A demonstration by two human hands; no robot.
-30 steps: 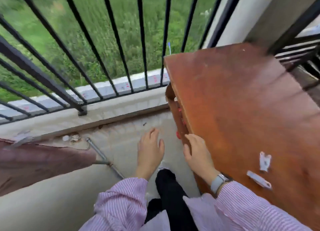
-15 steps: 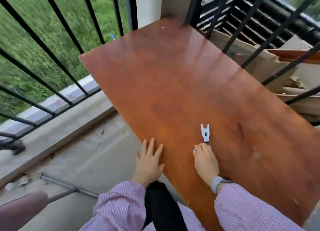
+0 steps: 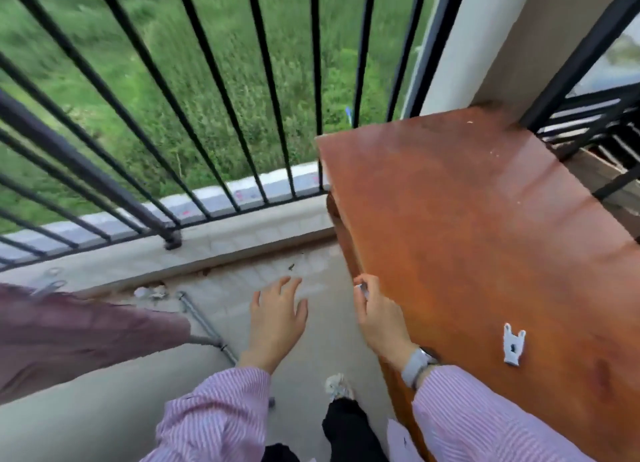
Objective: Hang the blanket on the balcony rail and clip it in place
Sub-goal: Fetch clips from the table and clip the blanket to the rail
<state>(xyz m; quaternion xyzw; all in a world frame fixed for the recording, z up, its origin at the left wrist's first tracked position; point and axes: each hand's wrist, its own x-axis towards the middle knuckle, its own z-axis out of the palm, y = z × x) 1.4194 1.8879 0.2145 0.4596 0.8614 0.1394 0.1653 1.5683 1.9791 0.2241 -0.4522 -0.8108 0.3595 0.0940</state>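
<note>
My right hand [image 3: 375, 314] pinches a small white clip [image 3: 362, 288] at the surface's [image 3: 467, 219] edge; a slip drops it. Left hand [image 3: 277, 318] is spread, empty. The mauve blanket [image 3: 79, 337] lies far left.

Your right hand [image 3: 377, 318] pinches something small and white at the worktop [image 3: 485, 240] edge; blur hides what it is. The mauve blanket [image 3: 79, 333] runs off the left edge, and the worktop off the right. The grass beyond the rail [image 3: 86, 164] is smeared.
</note>
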